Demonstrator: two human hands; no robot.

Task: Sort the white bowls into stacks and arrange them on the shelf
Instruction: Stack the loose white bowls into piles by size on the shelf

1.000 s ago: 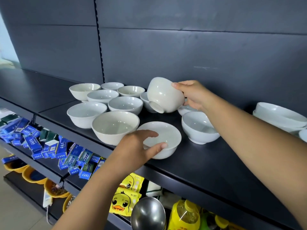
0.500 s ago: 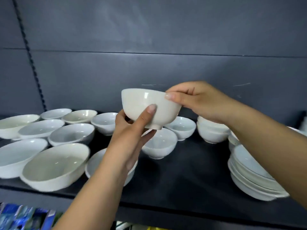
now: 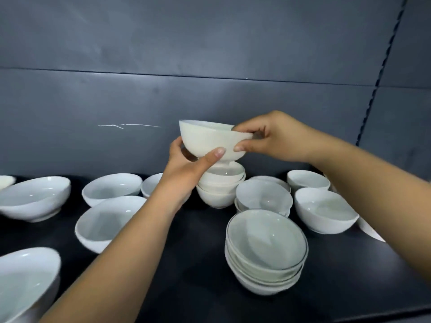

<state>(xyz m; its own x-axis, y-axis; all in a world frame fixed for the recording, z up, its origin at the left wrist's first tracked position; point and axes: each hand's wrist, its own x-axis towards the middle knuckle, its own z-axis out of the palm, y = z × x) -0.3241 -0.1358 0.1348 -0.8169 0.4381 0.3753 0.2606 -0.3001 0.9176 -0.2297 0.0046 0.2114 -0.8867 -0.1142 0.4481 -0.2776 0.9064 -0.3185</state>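
Both hands, left and right, hold a white bowl above a small stack.

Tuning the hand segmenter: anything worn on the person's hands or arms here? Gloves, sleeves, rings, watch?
Nothing worn. The left hand and right hand are bare: no gloves, no rings visible. The left forearm and right forearm are bare to the frame edge: no sleeve, watch or band in view.

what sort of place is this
Most likely a shop or stockroom. A dark shelf backed by grey panels with a slotted upright looks like retail racking, and many near-identical white bowls sit on it, some stacked, as goods on display would.
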